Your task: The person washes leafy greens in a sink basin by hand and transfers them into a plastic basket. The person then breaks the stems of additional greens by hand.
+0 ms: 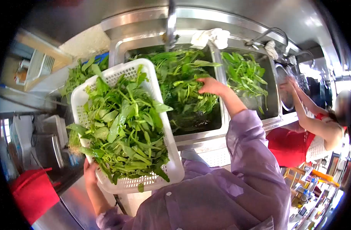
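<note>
My left hand is closed on the lower left rim of a white perforated plastic basket, which is tilted against my front. Wet leafy greens are heaped in the basket, some hanging over its edge. My right hand reaches into the middle sink, its fingers closed around part of the leafy greens lying in the water there. Some of its fingertips are hidden among the stems and leaves.
A second sink on the right holds more greens. A faucet hangs over the middle sink, and a white cloth lies on the rim. At far right, a person in a red apron works at another basin.
</note>
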### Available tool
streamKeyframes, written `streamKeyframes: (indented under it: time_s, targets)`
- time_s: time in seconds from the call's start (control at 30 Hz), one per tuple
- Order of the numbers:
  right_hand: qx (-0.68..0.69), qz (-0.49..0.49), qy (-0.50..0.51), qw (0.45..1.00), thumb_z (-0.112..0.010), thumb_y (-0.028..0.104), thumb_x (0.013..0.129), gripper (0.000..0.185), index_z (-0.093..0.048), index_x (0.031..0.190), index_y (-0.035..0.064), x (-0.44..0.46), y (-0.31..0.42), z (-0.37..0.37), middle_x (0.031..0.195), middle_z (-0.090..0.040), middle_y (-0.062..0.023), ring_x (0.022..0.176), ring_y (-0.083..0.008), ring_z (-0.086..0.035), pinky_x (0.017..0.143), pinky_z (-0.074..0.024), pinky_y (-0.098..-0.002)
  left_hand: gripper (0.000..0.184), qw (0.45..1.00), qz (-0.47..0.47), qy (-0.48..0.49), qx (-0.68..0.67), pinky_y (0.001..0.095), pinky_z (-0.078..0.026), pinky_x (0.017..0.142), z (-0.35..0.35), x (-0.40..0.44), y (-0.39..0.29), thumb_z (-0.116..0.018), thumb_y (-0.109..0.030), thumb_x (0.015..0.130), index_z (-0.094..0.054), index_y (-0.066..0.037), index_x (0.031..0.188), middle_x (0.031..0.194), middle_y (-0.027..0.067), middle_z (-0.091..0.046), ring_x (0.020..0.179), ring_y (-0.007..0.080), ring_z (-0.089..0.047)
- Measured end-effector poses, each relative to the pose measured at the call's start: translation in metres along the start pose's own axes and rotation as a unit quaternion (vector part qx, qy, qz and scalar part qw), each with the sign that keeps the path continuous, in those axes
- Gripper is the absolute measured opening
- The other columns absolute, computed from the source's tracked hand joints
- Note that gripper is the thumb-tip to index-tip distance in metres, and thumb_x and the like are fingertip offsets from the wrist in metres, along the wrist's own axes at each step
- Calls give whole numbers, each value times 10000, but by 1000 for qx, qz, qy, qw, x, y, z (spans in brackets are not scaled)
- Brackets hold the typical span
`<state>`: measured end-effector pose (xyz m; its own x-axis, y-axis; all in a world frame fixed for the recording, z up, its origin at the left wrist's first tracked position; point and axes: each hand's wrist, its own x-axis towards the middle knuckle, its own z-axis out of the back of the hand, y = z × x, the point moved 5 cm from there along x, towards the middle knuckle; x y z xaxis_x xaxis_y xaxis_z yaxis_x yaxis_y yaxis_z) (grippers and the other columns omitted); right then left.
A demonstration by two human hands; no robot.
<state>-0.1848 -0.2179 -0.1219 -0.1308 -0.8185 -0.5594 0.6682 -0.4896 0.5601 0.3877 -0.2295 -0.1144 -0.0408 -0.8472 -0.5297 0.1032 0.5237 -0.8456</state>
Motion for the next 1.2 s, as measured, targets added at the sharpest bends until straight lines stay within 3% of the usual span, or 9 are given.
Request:
streamKeyframes:
  time_s: [0.13,0.33,0.43,0.5,0.53,0.6,0.73,0.87,1.2]
  targets:
    - [100,-15,-106,989,-638,139,622,674,-363,1220,-11,-61,2,86,1103,-508,-183,1001,-228,-492,874,-369,-283,488,999,25,38,-26,304,-410,782,5,5,5,-519,-36,653,-441,1,1133,1010,81,-536,896,194,-515]
    - [202,-31,-253,946,-642,133,619,550,-475,1122,-18,-131,-69,185,821,-603,-73,692,-114,-550,639,-442,-234,480,997,11,67,-35,281,-419,749,0,2,0,-505,-43,649,-439,3,1122,979,72,-541,857,180,-521]
    - [-121,-101,-296,942,-692,241,603,561,-511,1078,5,-116,-120,195,910,-602,-144,818,-220,-578,720,-444,-298,472,997,16,71,-25,278,-423,734,2,3,0,-497,-42,653,-441,6,1119,977,73,-542,843,179,-523]
    - [-325,-268,-65,904,-636,456,616,609,-539,1064,54,-82,-143,165,1026,-556,-179,969,-294,-526,848,-403,-355,471,998,4,63,-18,281,-429,728,5,5,5,-472,-21,660,-436,9,1130,995,79,-541,844,186,-528]
    - [-372,-195,-22,907,-629,512,586,591,-610,775,-48,-64,-125,144,876,-579,-234,818,-334,-566,736,-446,-369,471,998,4,56,-20,281,-429,728,4,5,6,-472,-21,660,-436,9,1130,995,79,-541,844,186,-528]
    - [-319,-129,-41,938,-576,460,655,502,-612,737,-34,-45,-51,106,735,-591,-205,702,-301,-584,675,-451,-387,439,999,-10,37,-25,270,-446,643,3,4,5,-481,-40,666,-459,-33,1104,894,64,-558,750,170,-538]
    - [-223,-27,-112,968,-517,542,711,605,-517,1076,60,61,32,44,944,-573,-187,919,-267,-548,772,-435,-359,452,1000,8,18,-18,281,-448,685,2,3,3,-481,-36,654,-460,-20,1105,926,76,-556,799,189,-541]
    - [-99,-51,-90,990,-543,616,644,921,-138,1325,146,151,27,-16,1330,-180,-201,1130,-411,-342,929,-346,-410,485,1000,0,27,-6,279,-413,759,1,1,0,-487,6,651,-450,-21,1133,981,55,-550,859,173,-526]
    - [-319,8,108,942,-528,242,766,674,-156,1327,208,104,52,-165,1388,-23,-116,1200,-444,-178,913,-269,-550,516,1000,23,-7,3,288,-411,791,-4,0,-2,-478,-17,632,-431,-22,1146,1015,74,-542,899,201,-524]
